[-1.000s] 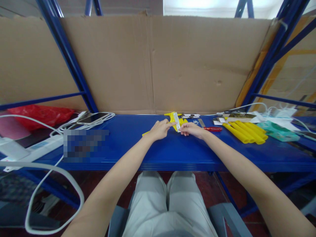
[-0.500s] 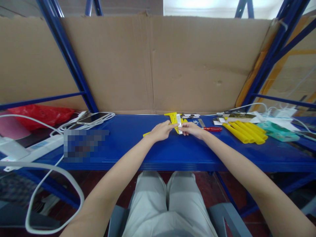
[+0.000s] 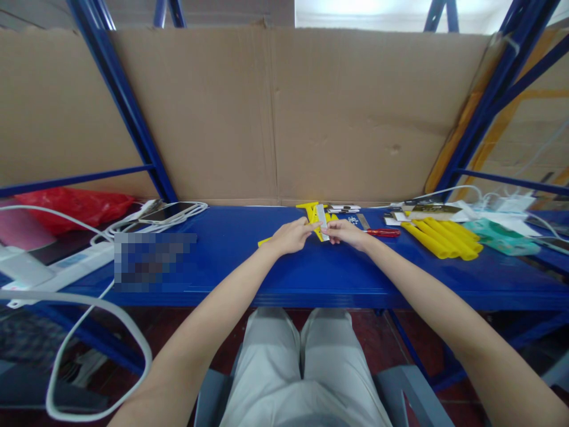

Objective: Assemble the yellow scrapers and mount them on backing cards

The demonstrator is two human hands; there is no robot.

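A flat silver-grey metal strip (image 3: pixel 321 216) lies over a yellow plastic part (image 3: pixel 307 206) in the middle of the blue table. My right hand (image 3: pixel 344 232) pinches the strip's lower right edge between thumb and fingers. From the left, my left hand (image 3: pixel 291 235) reaches in with its index finger touching the strip or the yellow part; its other fingers are curled, and what they hold, if anything, is hidden. Another yellow piece (image 3: pixel 264 242) pokes out beside my left hand. Just right of my right hand lies a red screwdriver (image 3: pixel 384 233), with small screws (image 3: pixel 352 219) behind it.
Yellow tubes (image 3: pixel 438 237) and a green packet (image 3: pixel 500 236) lie on the right of the blue table (image 3: pixel 231 261). At the left are white cables (image 3: pixel 189 210), a phone (image 3: pixel 166 212), a power strip (image 3: pixel 66 270) and a red bag (image 3: pixel 80 207). Cardboard (image 3: pixel 275 118) stands behind.
The metal strip has tilted slightly, its upper end shifting a little to the left. Both hands stay almost in the same place.
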